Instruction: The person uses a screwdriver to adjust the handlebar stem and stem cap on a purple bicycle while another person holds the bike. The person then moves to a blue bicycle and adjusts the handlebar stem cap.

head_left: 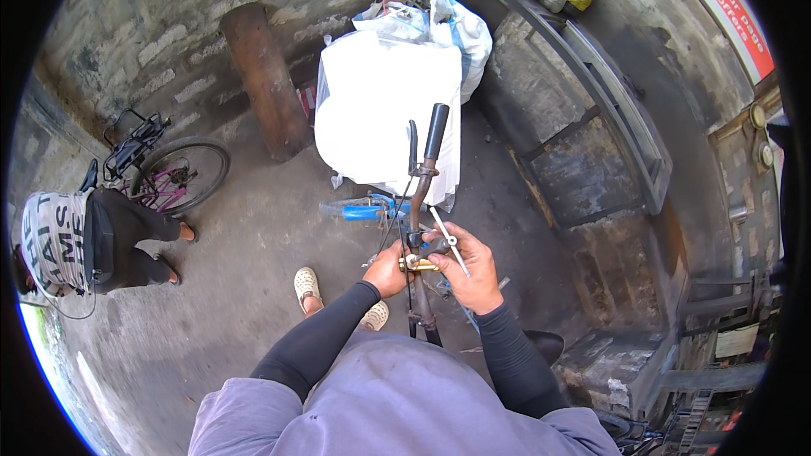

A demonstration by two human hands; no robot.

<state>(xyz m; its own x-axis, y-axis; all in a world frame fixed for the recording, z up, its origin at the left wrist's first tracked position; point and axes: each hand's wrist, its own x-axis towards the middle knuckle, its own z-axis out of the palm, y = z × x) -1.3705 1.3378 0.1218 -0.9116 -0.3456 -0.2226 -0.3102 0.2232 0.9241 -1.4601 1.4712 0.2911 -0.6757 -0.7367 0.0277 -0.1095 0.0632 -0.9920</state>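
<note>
A rusty bicycle handlebar (420, 203) with a black grip (437, 130) and a brake lever (412, 145) runs away from me at the centre. My left hand (388, 268) pinches a brass-coloured fitting (419, 264) on the bar near the stem. My right hand (470, 266) is closed around a slim silver tool (449, 241) that crosses the bar just above the fitting. The blue bicycle frame (365, 211) shows below the bar.
A large white sack (389, 110) stands behind the bicycle, beside a rusty cylinder (266, 80). Another person (93, 241) crouches at the left by a pink bicycle (173, 173). A dark metal workbench (591, 118) with tins runs along the right wall.
</note>
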